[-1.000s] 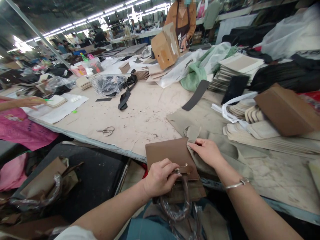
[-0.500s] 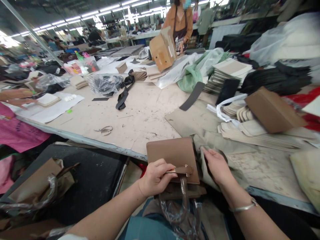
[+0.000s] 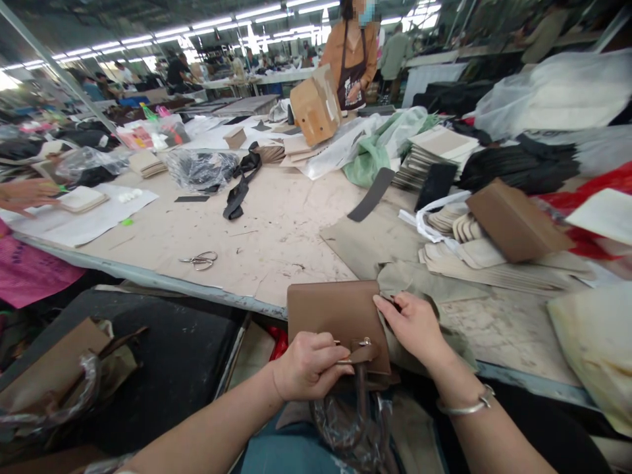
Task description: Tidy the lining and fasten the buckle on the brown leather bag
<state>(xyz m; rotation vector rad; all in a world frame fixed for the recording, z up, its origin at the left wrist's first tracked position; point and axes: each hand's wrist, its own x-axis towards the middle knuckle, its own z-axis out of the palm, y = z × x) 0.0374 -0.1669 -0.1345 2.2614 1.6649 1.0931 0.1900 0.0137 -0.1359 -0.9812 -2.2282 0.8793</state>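
The brown bag (image 3: 333, 308) sits at the table's (image 3: 261, 247) near edge, left hand (image 3: 313, 367) pinching its strap (image 3: 364, 355), right hand (image 3: 413, 322) narrowed at its side, grip unconfirmed; apparently strap handling, next requiring steady bracing.

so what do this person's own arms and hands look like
Neither the left hand nor the right hand wears a glove. The left forearm and right forearm show no sleeve along most of their length. A slim, silver-coloured bangle circles the right wrist.
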